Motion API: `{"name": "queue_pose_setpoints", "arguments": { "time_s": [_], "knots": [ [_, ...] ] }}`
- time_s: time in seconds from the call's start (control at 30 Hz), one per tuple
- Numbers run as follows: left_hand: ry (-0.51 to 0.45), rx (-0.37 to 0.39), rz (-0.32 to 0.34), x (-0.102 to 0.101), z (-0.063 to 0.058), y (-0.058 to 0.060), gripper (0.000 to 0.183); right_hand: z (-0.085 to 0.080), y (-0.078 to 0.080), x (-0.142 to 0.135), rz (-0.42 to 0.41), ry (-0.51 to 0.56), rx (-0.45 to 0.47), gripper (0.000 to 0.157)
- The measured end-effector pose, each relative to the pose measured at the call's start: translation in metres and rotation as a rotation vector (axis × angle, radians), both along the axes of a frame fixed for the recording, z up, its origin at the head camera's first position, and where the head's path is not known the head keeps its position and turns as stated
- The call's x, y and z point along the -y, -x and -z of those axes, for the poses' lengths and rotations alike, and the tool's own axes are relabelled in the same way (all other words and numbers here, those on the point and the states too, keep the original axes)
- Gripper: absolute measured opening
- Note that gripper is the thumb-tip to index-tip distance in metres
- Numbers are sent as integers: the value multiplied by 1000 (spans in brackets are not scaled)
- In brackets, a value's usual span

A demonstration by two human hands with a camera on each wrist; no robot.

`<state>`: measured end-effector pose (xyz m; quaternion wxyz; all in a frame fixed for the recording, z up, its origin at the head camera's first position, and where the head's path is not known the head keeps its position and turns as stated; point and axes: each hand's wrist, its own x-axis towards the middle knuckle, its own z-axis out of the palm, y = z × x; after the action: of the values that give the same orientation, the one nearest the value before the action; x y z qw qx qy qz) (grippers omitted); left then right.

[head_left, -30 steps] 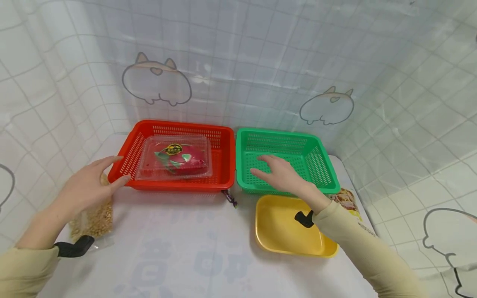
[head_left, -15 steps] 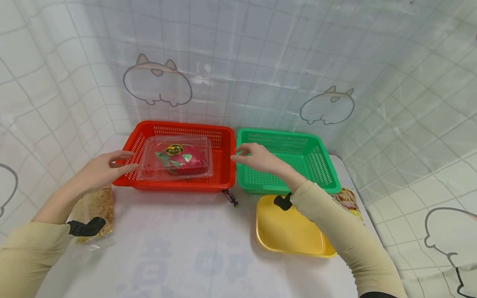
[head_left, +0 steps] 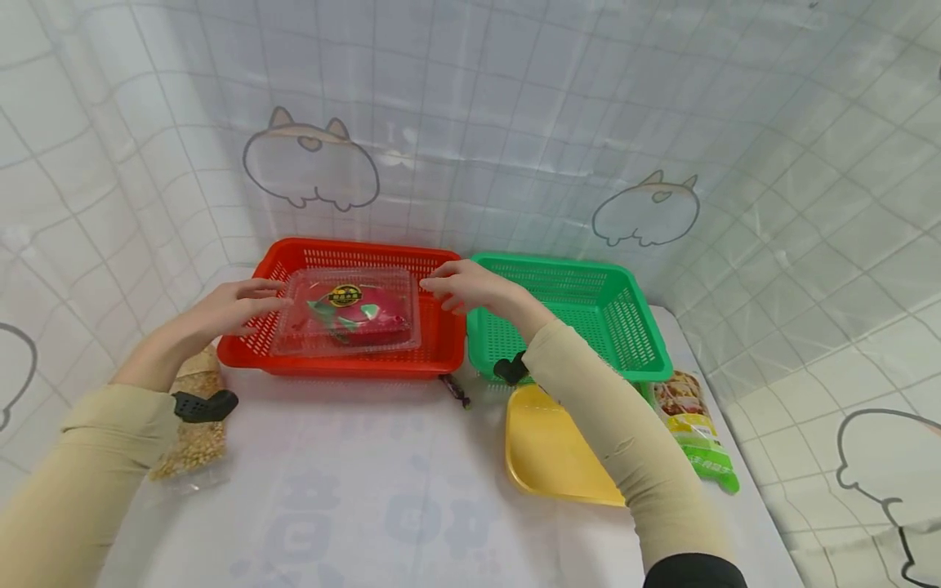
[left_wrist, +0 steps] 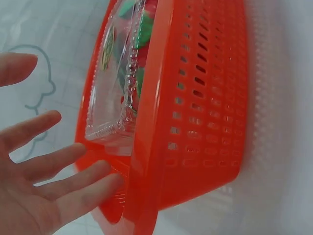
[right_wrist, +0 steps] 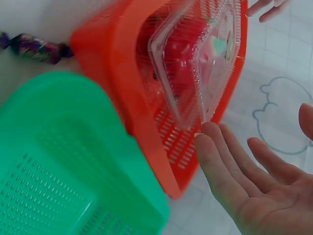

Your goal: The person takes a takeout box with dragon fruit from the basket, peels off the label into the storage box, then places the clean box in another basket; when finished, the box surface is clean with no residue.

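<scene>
A clear plastic clamshell box [head_left: 403, 286] with a black-and-gold label sits in the red basket [head_left: 294, 365]. Inside it shows a pink and green dragon fruit [head_left: 375, 314]. My left hand [head_left: 228, 309] is over the basket's left end, fingers spread, close to the box's left side. At the other end my right hand [head_left: 470, 286] hovers above the red basket's right rim, its fingers pointing at the box's right edge. In the left wrist view the left fingers [left_wrist: 68, 181] are straight and hold nothing. The right wrist view shows the right fingers [right_wrist: 220, 152] extended and a small gap from the box.
A green basket [head_left: 647, 335] stands right of the red one, with a yellow tray [head_left: 559, 457] in front. A wrapped candy [right_wrist: 39, 49] lies by the red basket. A bag of yellow grains [head_left: 202, 441] is at left, a printed food packet [head_left: 691, 425] at right.
My right hand has moved left from over the green basket to the red basket's right end. My left hand has moved right and up toward the clear box, which stays in place.
</scene>
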<state>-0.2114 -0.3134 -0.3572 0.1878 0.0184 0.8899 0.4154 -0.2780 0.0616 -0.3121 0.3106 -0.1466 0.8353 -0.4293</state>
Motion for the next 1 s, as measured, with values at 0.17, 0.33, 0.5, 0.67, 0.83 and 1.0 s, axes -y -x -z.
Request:
{"name": "queue_pose_setpoints", "arguments": {
  "time_s": [0.17, 0.33, 0.5, 0.67, 0.83, 1.0],
  "knots": [
    [-50, 94, -6, 1, 0, 13, 82, 3, 7, 17, 8, 23, 21, 52],
    [-106, 189, -15, 0, 1, 27, 81, 9, 15, 31, 62, 4, 63, 63],
    [-107, 213, -7, -4, 4, 36, 83, 17, 21, 42, 110, 18, 118, 65],
    [-118, 210, -11, -7, 9, 39, 87, 31, 21, 51, 110, 27, 138, 59],
    [-143, 186, -36, -8, 14, 42, 84, 41, 21, 59, 87, 26, 153, 54],
    [-160, 182, -51, -6, 18, 44, 74, 45, 22, 65, 76, -1, 156, 46]
  ]
}}
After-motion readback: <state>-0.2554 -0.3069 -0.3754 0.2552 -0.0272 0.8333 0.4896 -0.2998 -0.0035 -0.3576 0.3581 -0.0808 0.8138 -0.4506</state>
